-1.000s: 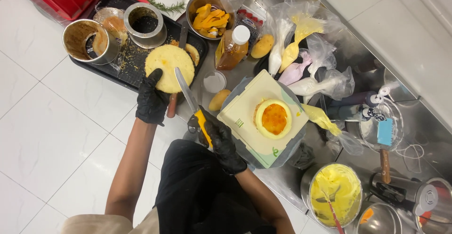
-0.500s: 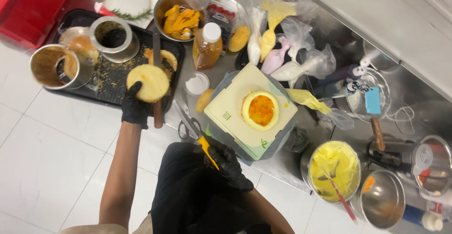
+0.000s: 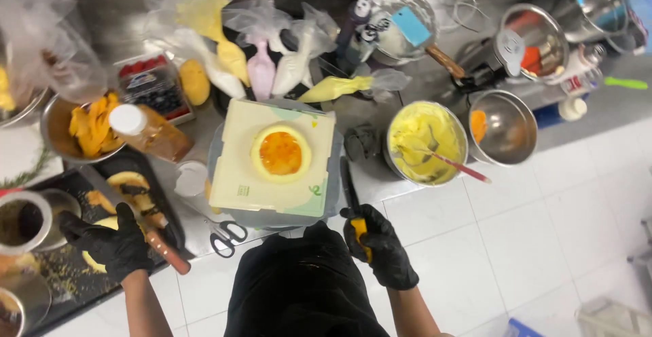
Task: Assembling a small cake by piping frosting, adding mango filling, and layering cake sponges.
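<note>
Far left, the left hand (image 3: 109,242), in a black glove, is clamped over a pale round cake layer (image 3: 95,255) lying on the black tray (image 3: 75,289), with a wooden-handled tool (image 3: 166,252) just beside it. Scissors (image 3: 227,235) lie near the counter edge. In the middle sits the cream square board (image 3: 275,157), carrying a small round cake (image 3: 280,152) with an orange filling on top. Right of the board, the right hand (image 3: 380,245), also gloved, grips a knife (image 3: 350,198) by its yellow handle, blade pointing away along the board's edge. Further right stand a steel bowl of yellow cream (image 3: 424,140) and another steel bowl (image 3: 502,126).
</note>
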